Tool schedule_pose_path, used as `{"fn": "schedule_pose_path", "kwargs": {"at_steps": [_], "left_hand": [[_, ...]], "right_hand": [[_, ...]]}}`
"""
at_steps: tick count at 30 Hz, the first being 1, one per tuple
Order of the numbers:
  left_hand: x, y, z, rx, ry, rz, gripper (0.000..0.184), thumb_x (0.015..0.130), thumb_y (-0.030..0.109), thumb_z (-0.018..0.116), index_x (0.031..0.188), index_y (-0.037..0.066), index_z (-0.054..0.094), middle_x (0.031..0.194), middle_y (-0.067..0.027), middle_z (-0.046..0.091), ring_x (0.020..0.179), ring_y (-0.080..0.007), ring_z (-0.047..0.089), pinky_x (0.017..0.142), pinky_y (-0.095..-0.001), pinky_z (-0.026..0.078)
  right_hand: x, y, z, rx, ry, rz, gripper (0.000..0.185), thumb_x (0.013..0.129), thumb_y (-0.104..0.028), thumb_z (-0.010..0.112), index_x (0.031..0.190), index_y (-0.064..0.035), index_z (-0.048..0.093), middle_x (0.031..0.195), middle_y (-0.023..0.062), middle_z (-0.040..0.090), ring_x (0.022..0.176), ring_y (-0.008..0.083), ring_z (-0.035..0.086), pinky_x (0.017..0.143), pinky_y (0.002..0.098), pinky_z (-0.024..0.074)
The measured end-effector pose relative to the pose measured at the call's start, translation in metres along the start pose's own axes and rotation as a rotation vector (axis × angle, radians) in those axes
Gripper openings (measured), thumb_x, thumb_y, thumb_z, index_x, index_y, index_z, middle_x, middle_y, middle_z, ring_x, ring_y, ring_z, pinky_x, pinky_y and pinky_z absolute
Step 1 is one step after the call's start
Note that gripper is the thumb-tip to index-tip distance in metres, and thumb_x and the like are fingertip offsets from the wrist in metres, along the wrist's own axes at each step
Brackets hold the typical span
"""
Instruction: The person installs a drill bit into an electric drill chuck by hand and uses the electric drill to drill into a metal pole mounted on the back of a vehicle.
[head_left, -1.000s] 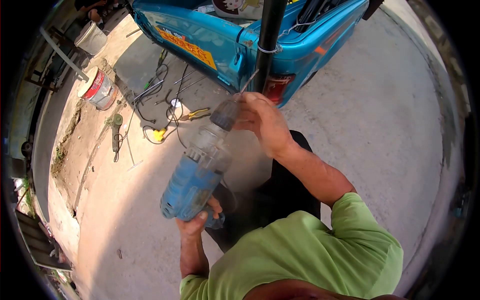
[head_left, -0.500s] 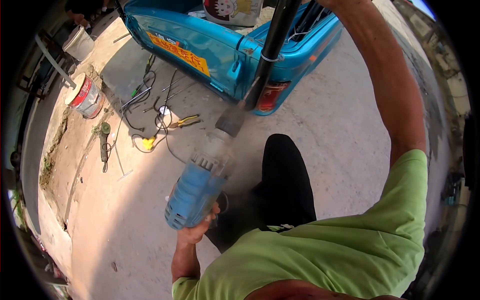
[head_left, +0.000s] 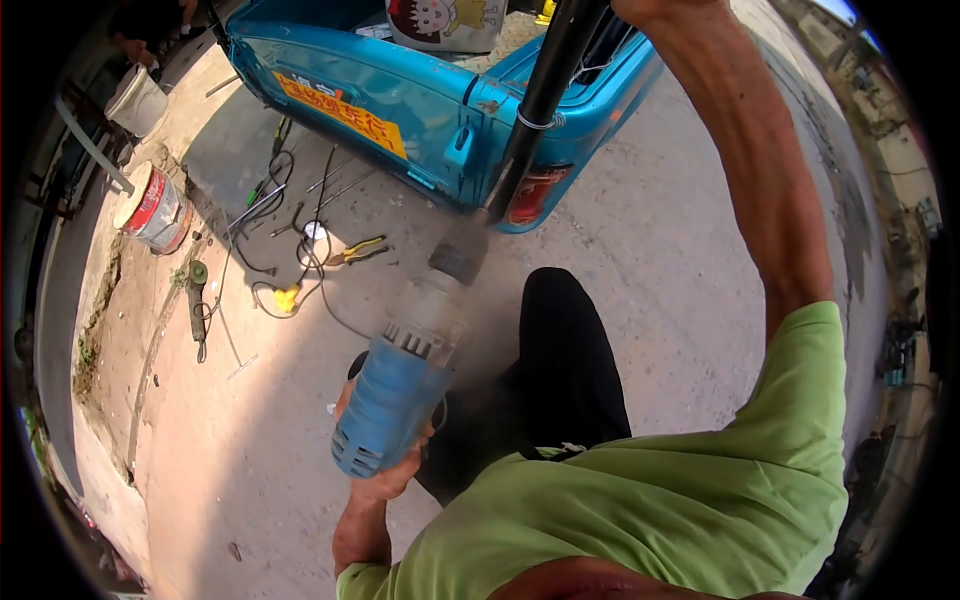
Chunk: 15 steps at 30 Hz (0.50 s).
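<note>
My left hand [head_left: 405, 470] is closed around the rear handle of a blue power drill [head_left: 390, 400], partly hidden behind its body. The drill points up and away, its dark chuck [head_left: 460, 250] blurred. Its bit [head_left: 484, 212] meets the lower part of a black pole [head_left: 540, 100], which leans at the corner of a turquoise cargo bed [head_left: 455, 110]. Wire is wound round the pole. My right hand [head_left: 670, 8] is at the top edge of the view beside the pole; its fingers are cut off from sight.
Pliers [head_left: 358, 250], cables with a yellow plug [head_left: 287, 298] and an angle grinder [head_left: 197, 310] lie on the concrete at left. A red-and-white bucket [head_left: 153, 208] and a white bucket [head_left: 137, 100] stand beyond. Another person [head_left: 150, 35] is at upper left.
The view has shifted, so the cargo bed and ground tools appear farther left. The drill bit stays at the pole, with the drill body slightly lower in the view.
</note>
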<state>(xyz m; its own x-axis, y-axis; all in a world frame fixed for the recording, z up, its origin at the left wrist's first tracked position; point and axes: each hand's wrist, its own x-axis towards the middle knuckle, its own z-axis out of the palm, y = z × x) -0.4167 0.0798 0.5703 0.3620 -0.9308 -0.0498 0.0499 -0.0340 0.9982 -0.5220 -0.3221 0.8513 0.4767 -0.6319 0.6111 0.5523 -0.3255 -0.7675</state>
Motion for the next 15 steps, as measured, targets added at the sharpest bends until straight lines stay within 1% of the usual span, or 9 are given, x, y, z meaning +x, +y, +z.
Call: {"fn": "schedule_pose_path", "kwargs": {"at_steps": [3, 6, 9, 11, 12, 15], "left_hand": [[0.001, 0.008, 0.001, -0.027, -0.004, -0.002, 0.031, 0.09, 0.022, 0.069, 0.11, -0.002, 0.066, 0.089, -0.0102, 0.069, 0.076, -0.0181, 0.063, 0.072, -0.0329, 0.052], [0.001, 0.005, 0.0, -0.013, -0.009, 0.011, 0.03, 0.09, 0.022, 0.069, 0.109, -0.002, 0.066, 0.088, -0.0102, 0.069, 0.076, -0.0183, 0.063, 0.072, -0.0331, 0.052], [0.003, 0.004, 0.0, -0.027, -0.004, 0.026, 0.032, 0.09, 0.022, 0.069, 0.11, -0.002, 0.065, 0.087, -0.0101, 0.069, 0.075, -0.0185, 0.063, 0.071, -0.0337, 0.052], [0.006, 0.008, 0.002, -0.045, -0.009, 0.023, 0.036, 0.088, 0.02, 0.069, 0.115, -0.003, 0.061, 0.091, -0.011, 0.069, 0.076, -0.0187, 0.064, 0.071, -0.0336, 0.053], [0.012, 0.011, 0.004, -0.049, -0.019, 0.018, 0.042, 0.085, 0.018, 0.07, 0.119, -0.003, 0.057, 0.095, -0.012, 0.068, 0.077, -0.0189, 0.065, 0.071, -0.0333, 0.053], [0.035, 0.018, 0.022, -0.081, -0.052, 0.006, 0.062, 0.077, 0.011, 0.072, 0.132, -0.004, 0.046, 0.106, -0.015, 0.067, 0.079, -0.0194, 0.067, 0.072, -0.0322, 0.055]], "right_hand": [[0.002, 0.002, -0.001, 0.056, 0.034, 0.045, 0.019, 0.096, -0.03, 0.061, 0.092, -0.0138, 0.053, 0.062, -0.0079, 0.049, 0.05, 0.0029, 0.045, 0.047, 0.0221, 0.0416], [-0.003, -0.003, 0.001, -0.065, 0.01, -0.029, 0.018, 0.095, -0.029, 0.061, 0.092, -0.0143, 0.052, 0.062, -0.0082, 0.048, 0.05, 0.0027, 0.045, 0.047, 0.0221, 0.0413], [-0.001, 0.0, -0.001, -0.088, 0.018, -0.032, 0.018, 0.096, -0.03, 0.061, 0.092, -0.0146, 0.052, 0.062, -0.0082, 0.048, 0.05, 0.0029, 0.045, 0.048, 0.022, 0.0415], [0.0, 0.001, -0.002, -0.064, 0.056, 0.007, 0.019, 0.096, -0.03, 0.06, 0.092, -0.0143, 0.052, 0.062, -0.008, 0.048, 0.05, 0.0033, 0.045, 0.047, 0.0223, 0.0416], [0.001, 0.001, -0.002, -0.052, 0.074, 0.026, 0.019, 0.096, -0.031, 0.06, 0.091, -0.0141, 0.052, 0.062, -0.0079, 0.048, 0.05, 0.0035, 0.045, 0.047, 0.0225, 0.0416], [0.0, 0.0, -0.001, -0.02, 0.022, 0.009, 0.021, 0.097, -0.033, 0.059, 0.091, -0.0134, 0.052, 0.062, -0.0069, 0.048, 0.051, 0.0042, 0.045, 0.048, 0.0227, 0.0417]]}}
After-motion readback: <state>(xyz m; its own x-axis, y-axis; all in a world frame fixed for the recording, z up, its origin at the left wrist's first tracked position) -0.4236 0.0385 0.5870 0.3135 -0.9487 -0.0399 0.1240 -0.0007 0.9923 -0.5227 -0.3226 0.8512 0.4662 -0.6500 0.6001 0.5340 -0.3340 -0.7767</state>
